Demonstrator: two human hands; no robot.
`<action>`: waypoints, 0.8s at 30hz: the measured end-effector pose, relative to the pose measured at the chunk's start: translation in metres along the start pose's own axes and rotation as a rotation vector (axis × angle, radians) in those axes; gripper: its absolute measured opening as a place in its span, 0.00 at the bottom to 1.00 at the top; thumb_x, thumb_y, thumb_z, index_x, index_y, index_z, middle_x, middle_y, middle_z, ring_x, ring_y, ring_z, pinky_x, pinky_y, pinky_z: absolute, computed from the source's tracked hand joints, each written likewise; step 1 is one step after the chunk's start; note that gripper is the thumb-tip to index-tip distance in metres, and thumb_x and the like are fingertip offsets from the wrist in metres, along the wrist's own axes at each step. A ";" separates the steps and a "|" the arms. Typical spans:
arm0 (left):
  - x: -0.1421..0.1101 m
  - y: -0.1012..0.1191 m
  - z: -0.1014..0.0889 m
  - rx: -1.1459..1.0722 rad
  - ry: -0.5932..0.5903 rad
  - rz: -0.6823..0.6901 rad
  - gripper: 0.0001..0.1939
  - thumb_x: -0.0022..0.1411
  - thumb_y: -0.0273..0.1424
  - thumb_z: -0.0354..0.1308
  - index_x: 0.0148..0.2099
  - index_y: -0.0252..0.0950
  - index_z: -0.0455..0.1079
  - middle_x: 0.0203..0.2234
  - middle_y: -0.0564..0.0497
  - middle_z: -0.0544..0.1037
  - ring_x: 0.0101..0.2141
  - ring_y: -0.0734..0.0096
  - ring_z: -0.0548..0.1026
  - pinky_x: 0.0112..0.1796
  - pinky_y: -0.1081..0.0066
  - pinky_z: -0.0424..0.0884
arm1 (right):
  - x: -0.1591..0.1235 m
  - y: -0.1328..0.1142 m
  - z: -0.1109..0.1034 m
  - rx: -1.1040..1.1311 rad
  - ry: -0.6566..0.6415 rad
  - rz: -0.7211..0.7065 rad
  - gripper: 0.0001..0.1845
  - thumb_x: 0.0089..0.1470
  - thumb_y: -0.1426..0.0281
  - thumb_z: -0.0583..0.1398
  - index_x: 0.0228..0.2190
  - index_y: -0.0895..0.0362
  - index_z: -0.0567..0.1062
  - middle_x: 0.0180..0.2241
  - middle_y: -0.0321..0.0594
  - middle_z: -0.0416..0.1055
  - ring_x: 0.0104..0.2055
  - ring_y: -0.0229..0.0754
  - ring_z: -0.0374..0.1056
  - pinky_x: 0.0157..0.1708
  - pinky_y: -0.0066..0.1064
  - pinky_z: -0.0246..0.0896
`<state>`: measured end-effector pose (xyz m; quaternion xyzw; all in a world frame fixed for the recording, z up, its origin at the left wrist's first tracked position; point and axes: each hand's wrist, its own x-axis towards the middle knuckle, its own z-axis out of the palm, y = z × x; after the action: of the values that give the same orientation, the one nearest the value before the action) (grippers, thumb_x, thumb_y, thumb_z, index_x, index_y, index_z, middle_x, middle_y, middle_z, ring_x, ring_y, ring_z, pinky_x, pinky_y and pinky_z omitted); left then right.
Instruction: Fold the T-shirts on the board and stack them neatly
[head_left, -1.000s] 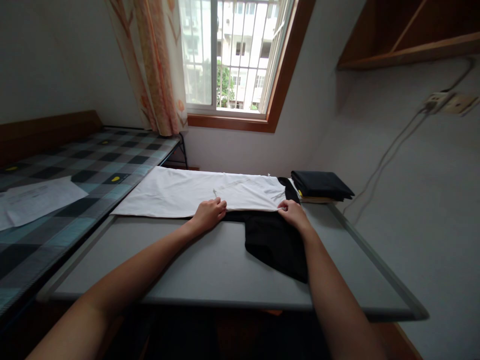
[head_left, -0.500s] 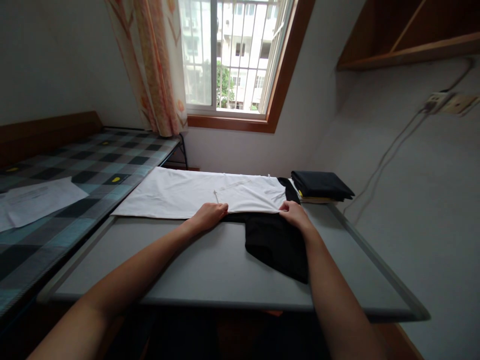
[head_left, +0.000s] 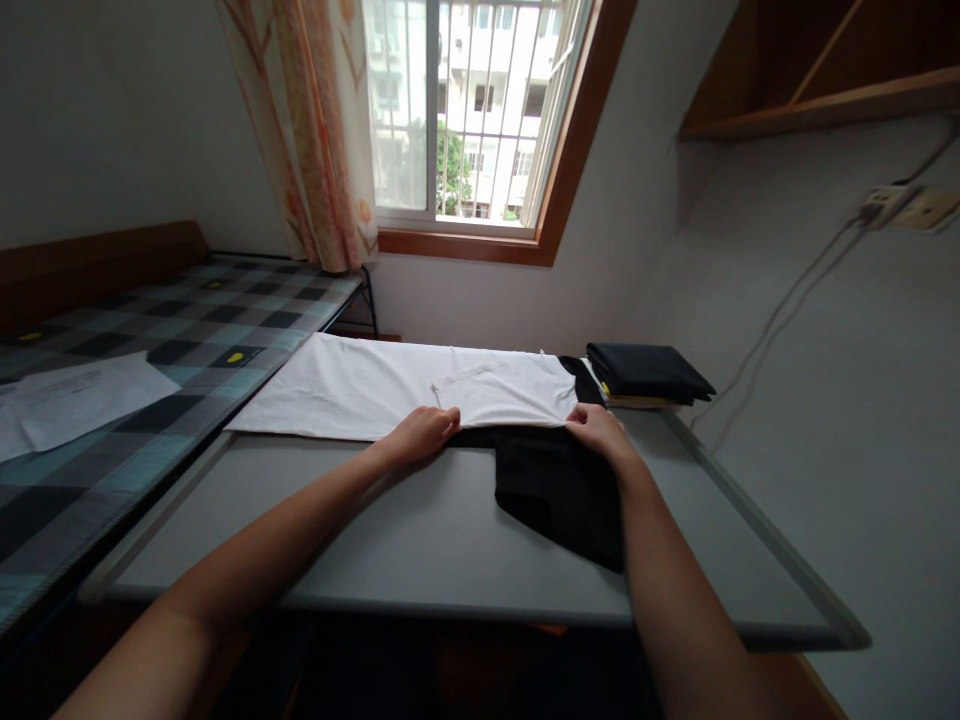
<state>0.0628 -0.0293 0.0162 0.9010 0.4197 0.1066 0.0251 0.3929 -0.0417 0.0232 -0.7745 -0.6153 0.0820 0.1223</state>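
A white and black T-shirt [head_left: 375, 385] lies lengthwise across the grey tabletop [head_left: 405, 530]. Its white cloth faces up, with a seam line across it, and a black sleeve [head_left: 555, 490] spreads toward me on the right. My left hand [head_left: 424, 432] is closed, pinching the near edge of the shirt about midway along. Farther right, my right hand [head_left: 600, 430] pinches the same edge close to the shoulder, above the black sleeve. The fingertips of both hands are partly hidden.
A folded dark bundle [head_left: 651, 372] rests on a small stack at the table's back right. To the left, a bed with a checked mattress [head_left: 285, 295] holds white paper sheets [head_left: 90, 400]. A cord [head_left: 772, 305] runs down the right wall.
The view has shifted slightly, so everything appears a little farther right. Both hands keep their pinch on the shirt's near edge, and the shirt lies much as before.
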 end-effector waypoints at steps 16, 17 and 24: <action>-0.021 -0.023 -0.003 -0.031 0.030 0.087 0.14 0.67 0.30 0.50 0.53 0.40 0.68 0.41 0.47 0.78 0.40 0.65 0.77 0.39 0.72 0.68 | 0.005 0.004 0.011 -0.015 0.036 -0.018 0.11 0.48 0.70 0.58 0.33 0.51 0.78 0.36 0.38 0.78 0.39 0.45 0.70 0.31 0.30 0.53; -0.030 -0.033 -0.006 0.000 0.027 0.091 0.15 0.66 0.28 0.50 0.53 0.40 0.68 0.40 0.47 0.77 0.41 0.65 0.76 0.41 0.71 0.69 | 0.005 0.003 0.010 -0.017 0.032 -0.016 0.11 0.48 0.70 0.57 0.34 0.51 0.78 0.36 0.39 0.78 0.40 0.46 0.70 0.32 0.30 0.54; -0.113 -0.128 -0.044 0.162 -0.071 -0.041 0.20 0.59 0.21 0.49 0.51 0.40 0.71 0.42 0.46 0.75 0.42 0.64 0.73 0.46 0.68 0.68 | 0.003 0.001 0.010 -0.045 0.006 -0.010 0.11 0.49 0.70 0.57 0.36 0.51 0.77 0.39 0.40 0.77 0.43 0.48 0.70 0.36 0.33 0.56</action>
<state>-0.1134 -0.0341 0.0230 0.8945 0.4443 0.0398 -0.0308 0.3919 -0.0377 0.0135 -0.7741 -0.6205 0.0653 0.1072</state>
